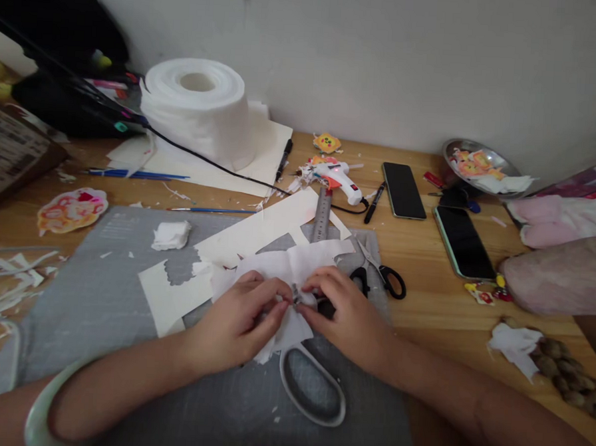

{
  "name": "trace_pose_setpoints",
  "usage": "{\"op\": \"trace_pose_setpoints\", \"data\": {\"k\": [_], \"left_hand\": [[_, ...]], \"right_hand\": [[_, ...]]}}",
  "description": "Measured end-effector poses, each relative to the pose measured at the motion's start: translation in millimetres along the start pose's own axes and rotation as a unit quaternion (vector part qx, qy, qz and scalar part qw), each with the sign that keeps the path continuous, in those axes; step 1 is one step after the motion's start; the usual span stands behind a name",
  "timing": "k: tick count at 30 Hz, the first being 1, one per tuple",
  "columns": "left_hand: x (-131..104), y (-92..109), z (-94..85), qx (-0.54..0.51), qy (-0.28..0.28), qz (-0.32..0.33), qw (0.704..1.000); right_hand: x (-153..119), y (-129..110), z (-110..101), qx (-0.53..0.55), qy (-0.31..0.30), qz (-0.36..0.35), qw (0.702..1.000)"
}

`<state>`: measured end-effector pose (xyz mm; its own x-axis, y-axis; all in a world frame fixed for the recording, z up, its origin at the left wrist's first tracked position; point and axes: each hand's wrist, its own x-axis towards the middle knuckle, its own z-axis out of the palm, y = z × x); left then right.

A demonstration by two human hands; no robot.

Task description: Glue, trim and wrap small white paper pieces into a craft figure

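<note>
My left hand [250,314] and my right hand [341,308] meet over the grey cutting mat [118,307], thumbs and fingertips pinched together. Between them is a thin white sheet [276,265], creased and spread behind and below the fingers. A small dark bit shows at the fingertips, too small to name. Under the hands lie scissors with a large grey handle [314,387]; their blades are hidden. Black-handled scissors [392,281] rest just beyond my right hand. Cut cream card [178,303] and a steel ruler [321,217] lie behind the sheet.
A big white tissue roll [194,111] stands at the back left. Behind the mat are a glue gun [343,179] with its cable, two phones [403,190] and a metal bowl [481,167] of paper cut-outs. A folded white pad [171,234] sits on the mat.
</note>
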<state>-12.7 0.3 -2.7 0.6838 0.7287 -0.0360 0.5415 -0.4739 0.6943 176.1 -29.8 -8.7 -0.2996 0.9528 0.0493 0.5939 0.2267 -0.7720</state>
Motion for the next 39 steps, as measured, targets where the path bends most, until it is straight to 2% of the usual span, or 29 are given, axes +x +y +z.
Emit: {"op": "trace_pose_setpoints", "data": {"k": [7, 10, 14, 18, 24, 28, 32, 39], "left_hand": [[0.5, 3.1, 2.6, 0.020, 0.020, 0.011, 1.000], [3.3, 5.1, 3.0, 0.035, 0.031, -0.003, 0.999], [5.3, 5.5, 2.9, 0.055, 0.026, -0.015, 0.998], [5.4, 5.1, 3.2, 0.060, 0.022, -0.013, 0.998], [6.0, 5.8, 3.4, 0.059, 0.008, -0.015, 0.998], [6.0, 5.2, 3.4, 0.057, 0.013, -0.009, 0.998], [5.8, 4.9, 3.7, 0.041, 0.011, -0.016, 0.999], [4.1, 2.3, 7.4, -0.038, 0.025, -0.014, 0.999]], "right_hand": [[-0.2, 2.8, -3.8, 0.093, 0.027, -0.017, 0.995], [-3.0, 2.5, -4.8, 0.143, 0.013, -0.028, 0.989], [-4.3, 1.6, -4.2, 0.179, -0.031, -0.005, 0.983], [-2.9, 1.7, -2.6, 0.183, -0.018, 0.018, 0.983], [-1.2, 0.2, -2.8, 0.134, -0.014, 0.017, 0.991], [-1.5, -3.1, -2.0, 0.037, -0.025, -0.042, 0.998], [-1.4, -2.9, 0.7, -0.048, -0.016, -0.035, 0.998], [2.7, -0.6, 3.6, -0.068, -0.018, -0.030, 0.997]]}}
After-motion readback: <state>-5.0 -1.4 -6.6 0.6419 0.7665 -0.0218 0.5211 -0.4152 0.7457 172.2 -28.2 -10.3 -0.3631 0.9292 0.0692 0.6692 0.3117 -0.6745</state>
